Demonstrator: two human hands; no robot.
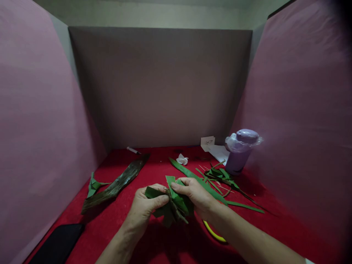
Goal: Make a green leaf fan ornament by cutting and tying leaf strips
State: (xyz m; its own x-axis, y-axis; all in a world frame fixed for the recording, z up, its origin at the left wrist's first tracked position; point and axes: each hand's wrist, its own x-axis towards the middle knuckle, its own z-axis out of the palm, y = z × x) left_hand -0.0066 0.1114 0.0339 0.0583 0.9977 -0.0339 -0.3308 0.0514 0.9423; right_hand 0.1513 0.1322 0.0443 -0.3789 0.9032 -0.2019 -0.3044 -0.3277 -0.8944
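Both my hands meet low in the middle of the head view, around a bundle of folded green leaf pieces [173, 205] with brown stem-like strips running through it. My left hand [143, 205] pinches the bundle's left side, thumb pressed on top. On the right side, my right hand [194, 194] grips a folded leaf piece between thumb and fingers. The fingertips under the leaves are hidden. Just beyond my right hand lies a long green leaf [189, 172], partly covered by that hand. A yellow curved handle [214, 234] shows below my right forearm.
A dark, glossy dried strip [118, 187] and a small folded green leaf piece [94, 186] lie left. Leaf scraps [220, 174] and thin sticks are at right, near a purple container [239, 156] with plastic wrap. A black flat object [56, 244] sits front left. Pink walls flank the red surface.
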